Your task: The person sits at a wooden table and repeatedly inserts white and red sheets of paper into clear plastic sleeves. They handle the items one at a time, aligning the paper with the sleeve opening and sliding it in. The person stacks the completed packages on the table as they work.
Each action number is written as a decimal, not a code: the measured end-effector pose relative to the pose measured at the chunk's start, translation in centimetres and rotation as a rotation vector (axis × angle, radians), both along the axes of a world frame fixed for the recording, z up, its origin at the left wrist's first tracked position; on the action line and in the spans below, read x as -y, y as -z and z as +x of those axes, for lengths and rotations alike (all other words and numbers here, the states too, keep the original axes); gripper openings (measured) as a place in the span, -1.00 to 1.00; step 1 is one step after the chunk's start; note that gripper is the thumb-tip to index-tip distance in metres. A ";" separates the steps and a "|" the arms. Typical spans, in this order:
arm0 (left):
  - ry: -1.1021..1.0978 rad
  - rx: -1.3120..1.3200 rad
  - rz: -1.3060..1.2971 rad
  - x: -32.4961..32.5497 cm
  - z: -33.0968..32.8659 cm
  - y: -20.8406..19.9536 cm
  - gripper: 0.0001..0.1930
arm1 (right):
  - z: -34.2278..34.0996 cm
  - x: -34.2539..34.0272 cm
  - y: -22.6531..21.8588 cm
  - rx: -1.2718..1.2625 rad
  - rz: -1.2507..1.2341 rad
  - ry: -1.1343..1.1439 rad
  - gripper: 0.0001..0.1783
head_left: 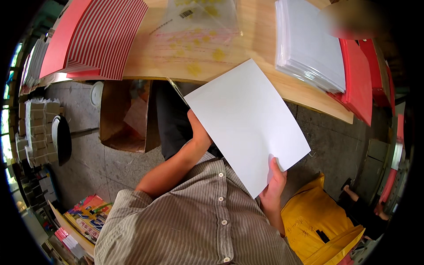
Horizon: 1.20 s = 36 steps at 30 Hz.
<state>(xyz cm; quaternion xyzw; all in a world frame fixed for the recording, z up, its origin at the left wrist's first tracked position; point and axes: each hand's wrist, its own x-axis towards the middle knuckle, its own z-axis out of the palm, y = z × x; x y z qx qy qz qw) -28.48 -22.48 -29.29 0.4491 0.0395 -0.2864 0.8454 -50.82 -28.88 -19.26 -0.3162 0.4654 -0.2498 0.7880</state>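
A large blank white sheet [249, 119] is tilted in front of my body, its upper corner reaching over the table edge. My right hand [274, 181] grips it near the lower right corner, thumb on top and fingers behind. My left hand [198, 128] is at the sheet's left edge, its fingers hidden beneath. A thin edge of something [176, 90] pokes out by the sheet's upper left corner. Beyond it, a clear plastic bag with yellow patterns [194, 44] lies flat on the wooden table [256, 44].
Red-and-white striped stacked booklets [99, 39] stand at left. On the right are white sheets in clear sleeves [304, 48] and red folders [358, 84]. Below the table sits an open cardboard box [112, 119]. A yellow bag [316, 212] lies by my right side, near another person's limb [351, 194].
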 end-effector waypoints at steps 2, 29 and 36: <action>0.073 0.088 0.029 -0.8 -0.4 1.4 -0.63 | 0.1 0.0 0.0 0.005 0.012 -0.009 -0.46; 0.255 -0.470 -0.137 2.9 -2.9 0.2 -0.54 | -0.2 -1.2 -1.5 0.015 0.015 0.101 -0.56; 0.267 -0.475 -0.136 2.7 -3.2 0.2 -0.53 | -0.8 -1.3 -1.9 -0.020 0.000 0.043 -0.56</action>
